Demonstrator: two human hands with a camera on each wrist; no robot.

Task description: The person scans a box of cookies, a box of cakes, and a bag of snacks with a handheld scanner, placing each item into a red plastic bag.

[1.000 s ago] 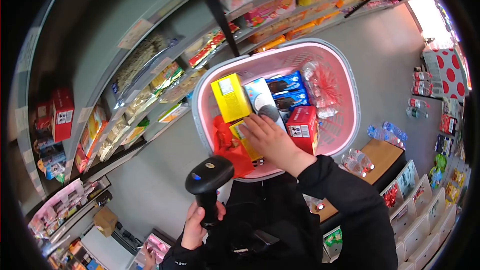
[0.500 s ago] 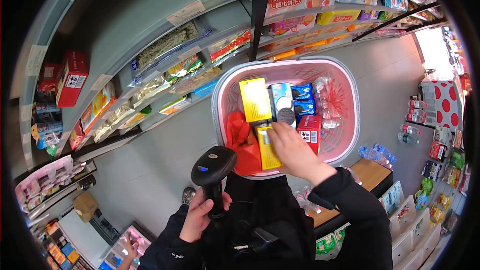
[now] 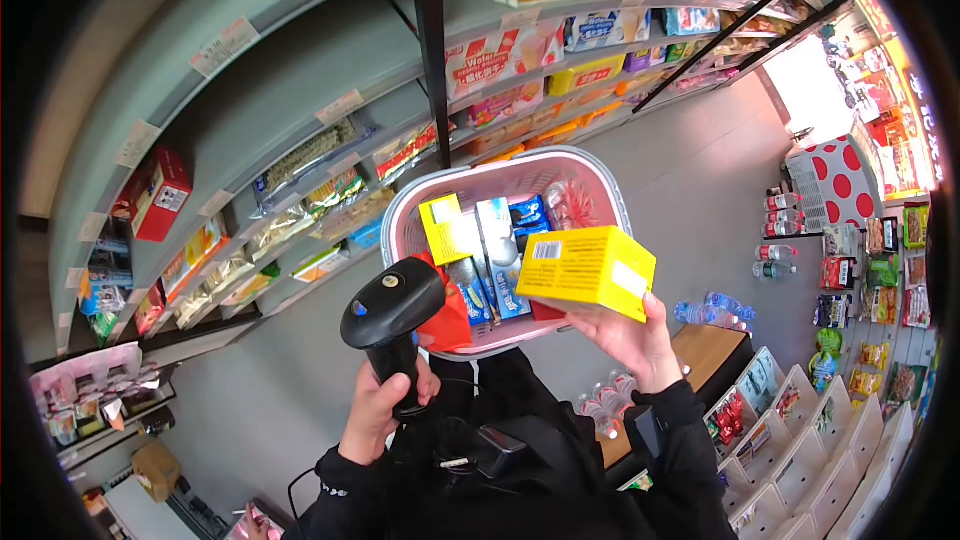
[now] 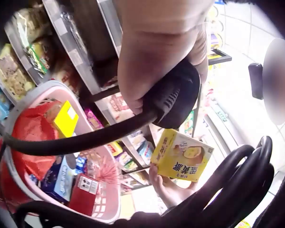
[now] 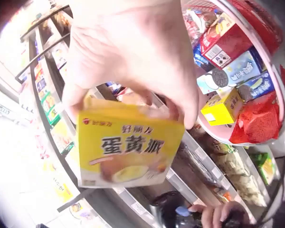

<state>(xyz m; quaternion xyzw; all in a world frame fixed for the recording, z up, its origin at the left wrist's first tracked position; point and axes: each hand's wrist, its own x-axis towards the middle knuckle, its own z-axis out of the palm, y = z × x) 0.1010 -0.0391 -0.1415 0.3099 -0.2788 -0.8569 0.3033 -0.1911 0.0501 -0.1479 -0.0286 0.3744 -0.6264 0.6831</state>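
Observation:
My left hand [image 3: 375, 410] grips the handle of a black barcode scanner [image 3: 393, 302], its head held over the near left side of the pink basket [image 3: 500, 180]. My right hand [image 3: 638, 348] holds a yellow egg yolk pie box [image 3: 572, 272] by its sides, raised above the basket's near right edge. In the right wrist view, the box's front with its pie picture shows below the fingers. Inside the basket are another yellow box [image 3: 445, 225], blue-and-white cookie boxes [image 3: 493, 230], a red bag [image 3: 452, 325] and a red box [image 5: 222, 45].
Shelves of packaged snacks [image 3: 505, 55] run along the left and far side. Bottles [image 3: 712, 312] stand by a wooden surface [image 3: 712, 348] on the right, near white divided bins [image 3: 800, 420]. A black cable [image 4: 85, 142] trails from the scanner.
The right hand has taken the yellow box from the near part of the basket and lifted it up and to the right. The left hand still holds the scanner.

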